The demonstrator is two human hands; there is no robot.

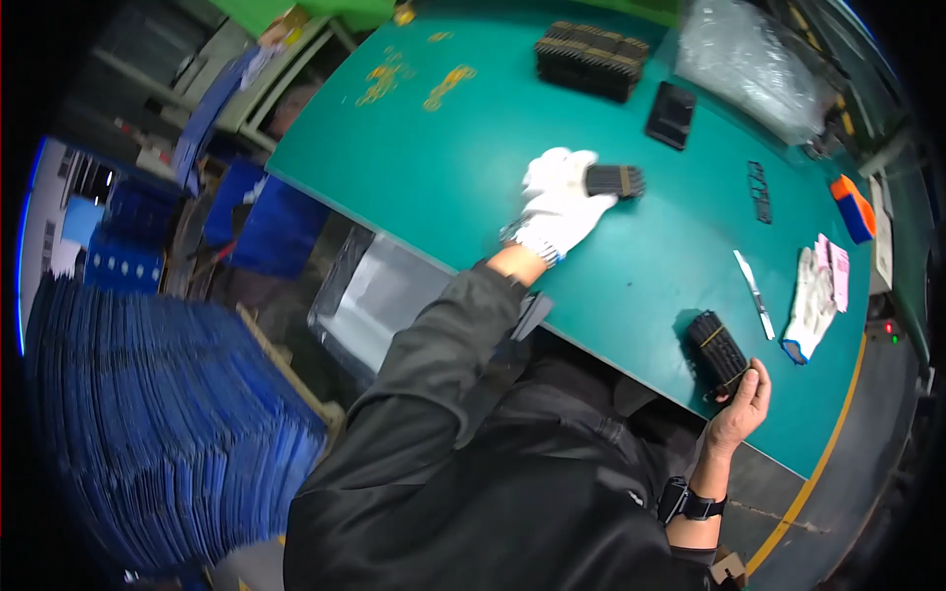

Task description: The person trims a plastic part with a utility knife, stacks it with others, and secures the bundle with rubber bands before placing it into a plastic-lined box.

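Green table (pixel 463 187) stretches out under both my hands. On my left hand (pixel 558 204) I wear a white glove, and its fingers are wrapped around one end of a small black bundle (pixel 614 180) that lies on the table, well out in front of me. My right hand (pixel 744 402) is bare, with a dark watch (pixel 690 503) on the wrist. It sits at the near edge of the table, fingers curled around the near end of a second black bundle (pixel 717 352), which has a yellow band around it and rests tilted on the green surface.

Between the two bundles, off to the right, lies a thin knife (pixel 755 294), and just beside that a spare white glove (pixel 812 301) with pink trim. Farther right sits an orange and blue block (pixel 853 208). Toward the far side I see a big stack of black strips (pixel 591 59), a flat black tray (pixel 671 114), a narrow black frame (pixel 759 191), and a crumpled clear bag (pixel 744 59). Loose yellow bands (pixel 445 86) are scattered at the far left of the table. Down to my left, off the table, stands a tall pile of blue sheets (pixel 158 433).
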